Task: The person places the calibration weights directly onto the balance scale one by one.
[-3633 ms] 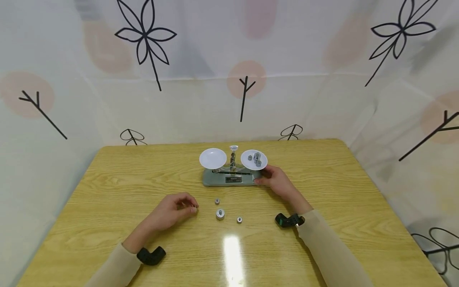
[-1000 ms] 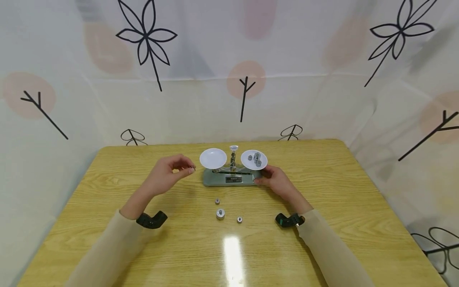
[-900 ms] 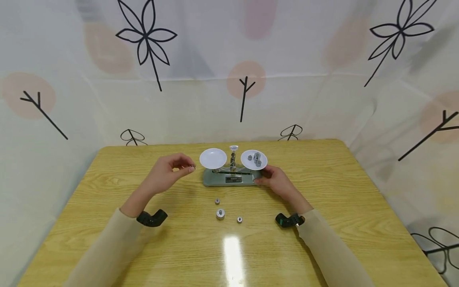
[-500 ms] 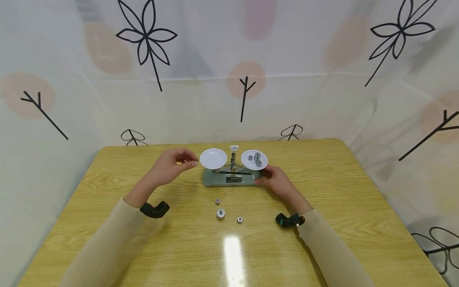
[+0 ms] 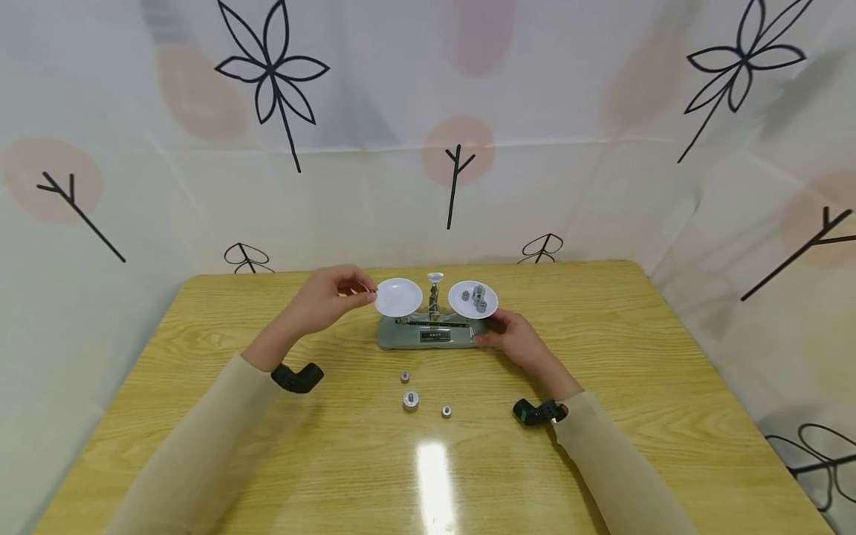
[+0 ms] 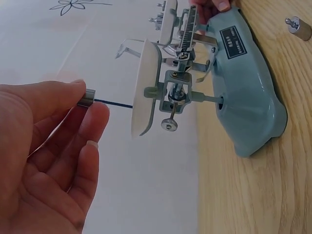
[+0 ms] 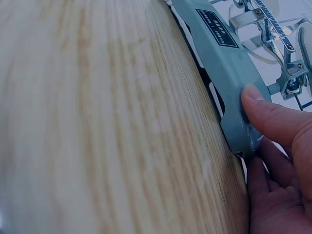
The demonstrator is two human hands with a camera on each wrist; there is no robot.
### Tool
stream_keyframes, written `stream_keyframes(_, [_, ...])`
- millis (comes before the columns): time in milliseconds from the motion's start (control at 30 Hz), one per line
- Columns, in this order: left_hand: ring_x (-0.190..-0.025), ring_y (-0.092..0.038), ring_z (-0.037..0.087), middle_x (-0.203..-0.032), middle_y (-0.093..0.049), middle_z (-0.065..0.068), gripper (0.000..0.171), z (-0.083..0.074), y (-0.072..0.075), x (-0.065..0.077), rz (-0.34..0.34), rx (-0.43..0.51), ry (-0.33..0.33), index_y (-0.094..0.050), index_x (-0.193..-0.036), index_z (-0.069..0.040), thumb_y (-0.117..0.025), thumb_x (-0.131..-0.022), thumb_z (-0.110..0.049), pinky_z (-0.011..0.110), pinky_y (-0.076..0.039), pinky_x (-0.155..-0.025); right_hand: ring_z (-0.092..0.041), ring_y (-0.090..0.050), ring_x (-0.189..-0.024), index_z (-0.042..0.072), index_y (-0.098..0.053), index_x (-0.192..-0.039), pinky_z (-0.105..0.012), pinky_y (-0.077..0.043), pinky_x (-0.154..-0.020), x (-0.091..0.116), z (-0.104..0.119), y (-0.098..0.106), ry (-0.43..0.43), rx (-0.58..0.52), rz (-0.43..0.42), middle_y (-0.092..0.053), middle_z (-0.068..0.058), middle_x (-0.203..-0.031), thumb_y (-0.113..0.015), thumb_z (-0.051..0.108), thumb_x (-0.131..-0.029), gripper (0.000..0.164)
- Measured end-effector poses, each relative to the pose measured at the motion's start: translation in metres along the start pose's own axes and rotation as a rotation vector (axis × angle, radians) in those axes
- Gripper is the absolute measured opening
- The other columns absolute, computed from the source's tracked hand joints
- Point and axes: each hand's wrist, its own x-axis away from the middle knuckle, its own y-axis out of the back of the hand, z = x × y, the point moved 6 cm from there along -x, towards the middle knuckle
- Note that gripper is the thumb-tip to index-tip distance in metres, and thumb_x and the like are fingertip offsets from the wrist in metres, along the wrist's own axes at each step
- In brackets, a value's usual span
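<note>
A balance scale [image 5: 435,336] with a grey-green base stands at the table's far side. My left hand [image 5: 328,297] is at the left edge of its bare left pan [image 5: 398,297]. Thumb and fingers pinch a small metal weight [image 6: 87,98], seen in the left wrist view just apart from the pan. Several metal weights [image 5: 478,296] sit on the right pan [image 5: 458,303]. My right hand [image 5: 518,340] grips the right end of the base, thumb on the front face, as the right wrist view shows; some fingertips are hidden behind it.
In front of the scale, a larger weight [image 5: 411,401] stands on the wooden table [image 5: 321,461] with two smaller ones, a left weight [image 5: 404,377] and a right weight [image 5: 446,411]. A patterned cloth [image 5: 374,200] hangs behind the table.
My left hand has risen from the table beside the loose weights and moved forward, then right to the left pan's edge, carrying the small weight. My right hand has stayed on the base.
</note>
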Motion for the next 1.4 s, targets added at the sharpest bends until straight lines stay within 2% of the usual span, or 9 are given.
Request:
stream_keyframes(300, [-0.092,-0.063,0.017,-0.098,-0.069,-0.001,0.008,-0.001,-0.007,-0.009,0.013,-0.048,0.002,-0.073,-0.100,-0.014,-0.072,-0.094,-0.018,0.038,-0.049,-0.077,-0.034,-0.046,-0.134,-0.004,-0.055,-0.137,-0.049,-0.035,-0.111,0.001,0.002,0.000,0.004,-0.015,0.001,-0.053,-0.021,-0.142,-0.080,0.008,-0.084,0.060])
stream_keyframes(533, [-0.090,-0.062,0.018,-0.095,-0.069,0.000,0.005,0.000,-0.013,-0.010,0.019,-0.028,0.020,-0.073,-0.098,-0.012,-0.071,-0.094,-0.013,0.038,-0.049,-0.075,-0.035,-0.044,-0.135,-0.006,-0.054,-0.137,-0.050,-0.036,-0.110,0.002,0.003,-0.001,0.023,-0.013,0.010,-0.051,-0.023,-0.142,-0.078,0.006,-0.086,0.058])
stream_keyframes(933, [-0.089,-0.063,0.017,-0.097,-0.069,0.000,0.007,-0.002,-0.022,-0.013,0.036,-0.058,-0.058,-0.074,-0.097,-0.012,-0.072,-0.092,-0.008,0.037,-0.049,-0.073,-0.036,-0.043,-0.136,-0.005,-0.053,-0.139,-0.051,-0.036,-0.110,0.003,0.001,-0.001,0.019,0.001,0.002,-0.051,-0.023,-0.143,-0.077,0.008,-0.087,0.058])
stream_keyframes(1133, [-0.085,-0.061,0.015,-0.094,-0.069,-0.001,0.007,-0.002,-0.026,-0.014,0.037,-0.103,-0.099,-0.075,-0.097,-0.012,-0.074,-0.091,-0.008,0.034,-0.047,-0.068,-0.034,-0.043,-0.137,-0.003,-0.053,-0.140,-0.049,-0.036,-0.110,0.003,0.002,-0.001,0.005,-0.003,0.003,-0.050,-0.021,-0.144,-0.078,0.008,-0.086,0.060])
stream_keyframes(1400, [-0.084,-0.060,0.015,-0.093,-0.068,-0.002,0.006,-0.001,-0.026,-0.014,0.049,-0.109,-0.087,-0.075,-0.096,-0.012,-0.073,-0.092,-0.009,0.034,-0.047,-0.067,-0.034,-0.044,-0.136,-0.003,-0.054,-0.139,-0.050,-0.036,-0.110,0.003,0.005,-0.001,0.005,-0.010,-0.002,-0.051,-0.020,-0.144,-0.078,0.007,-0.086,0.059])
